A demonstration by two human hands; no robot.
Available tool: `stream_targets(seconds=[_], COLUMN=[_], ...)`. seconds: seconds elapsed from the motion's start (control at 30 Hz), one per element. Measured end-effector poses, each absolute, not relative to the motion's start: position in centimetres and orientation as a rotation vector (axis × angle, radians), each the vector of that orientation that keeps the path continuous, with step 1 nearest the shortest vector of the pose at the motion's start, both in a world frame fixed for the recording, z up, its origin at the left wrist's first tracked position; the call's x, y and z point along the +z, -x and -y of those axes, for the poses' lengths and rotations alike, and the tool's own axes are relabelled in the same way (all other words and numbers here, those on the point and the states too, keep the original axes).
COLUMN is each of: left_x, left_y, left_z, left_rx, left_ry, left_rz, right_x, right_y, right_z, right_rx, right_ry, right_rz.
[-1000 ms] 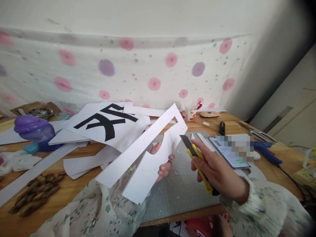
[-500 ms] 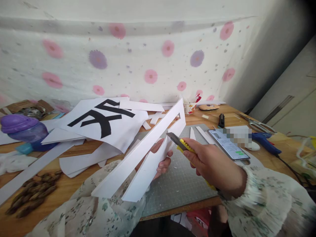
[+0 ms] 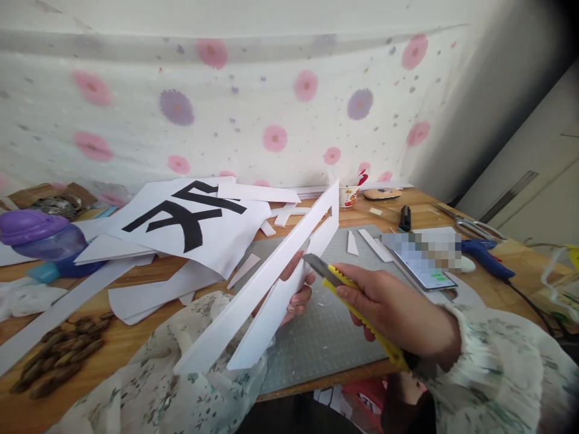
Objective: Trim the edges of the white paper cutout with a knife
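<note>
You're holding the white cut-out (image 3: 260, 283) tilted above the cutting mat (image 3: 316, 346), your left hand (image 3: 299, 298) gripping it from behind, its fingers curling over the right-hand edge. Your right hand (image 3: 389, 301) is closing its grip around the yellow knife (image 3: 389, 349), and the blade is pointing at the cut-out's notched edge; whether it's touching, I can't tell. The cut-out's long arm is slanting past the mat's left edge, its lower end hanging over your left sleeve (image 3: 181, 374).

Your clearest room is opening on the mat's near half, beneath the knife, where only small flecks are lying. The mat's near side is running along the surface's (image 3: 131, 340) front edge. At the mat's far right, a pointed scrap (image 3: 351, 243) and a white strip (image 3: 374, 245) are taking up space, with the phone (image 3: 418, 265) crowding its right edge. Beyond the mat, the black cutter (image 3: 404, 219) and the paper cup (image 3: 348, 196) are standing or lying clear of the blade. Left of the mat, the black-lettered sheet (image 3: 226, 247) is spreading close to its edge.
</note>
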State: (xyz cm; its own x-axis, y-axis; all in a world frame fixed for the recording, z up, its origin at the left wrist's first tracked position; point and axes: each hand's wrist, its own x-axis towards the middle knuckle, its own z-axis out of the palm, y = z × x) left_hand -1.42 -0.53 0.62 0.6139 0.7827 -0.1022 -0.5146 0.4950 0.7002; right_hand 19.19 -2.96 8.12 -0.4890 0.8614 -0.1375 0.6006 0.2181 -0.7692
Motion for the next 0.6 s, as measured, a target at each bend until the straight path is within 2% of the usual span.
stream_targets(seconds=[0.17,0.27,0.43,0.6], left_x=[1.6,2.3,2.8,0.6], left_y=[1.3,1.2,1.5,2.7], left_z=[0.6,1.0,1.3,-0.3], left_rx=[0.724,0.759,0.851,0.786], left_ry=[-0.692,-0.707,-0.705,-0.699], left_rz=[-0.476,-0.491,-0.495,-0.465], right_x=[8.5,8.0,7.5,8.1], right_y=[-19.0,-18.8,-18.8,-18.5], right_z=[2.8,2.7,3.0,3.4], right_rx=[0.91,0.907,1.26,1.636], right_ry=[1.381,1.389,1.358,1.202], right_rz=[2.192,2.218,2.109,1.887])
